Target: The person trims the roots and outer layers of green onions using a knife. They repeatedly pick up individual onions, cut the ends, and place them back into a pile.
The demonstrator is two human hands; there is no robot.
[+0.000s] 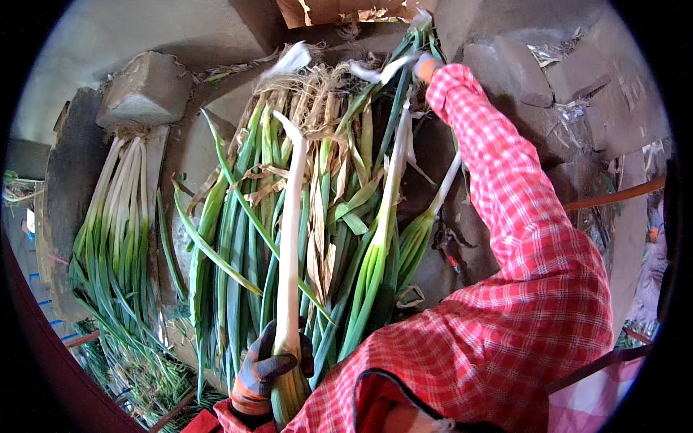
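Observation:
My left hand (265,365), in a grey-and-orange glove, grips a thick Welsh onion (292,233) low on its stalk. Its peeled white shaft points away from me, with the bent tip over the pile. At the far end of the pile is my right hand (427,67), gloved, at the end of an outstretched checked sleeve. It is blurred and small, beside a pale strip of onion skin (398,67) and green leaves; whether it grips them cannot be told. Between the hands lies a heap of unpeeled onions (238,243) with rooty ends (325,103) facing away.
On the left, a bunch of cleaner onions (127,200) rests with its roots against a stone block (145,89). Two partly peeled onions (387,222) lie right of the heap. Bricks (522,70) stand at the far right. A small red-tipped tool (452,261) lies near my right sleeve.

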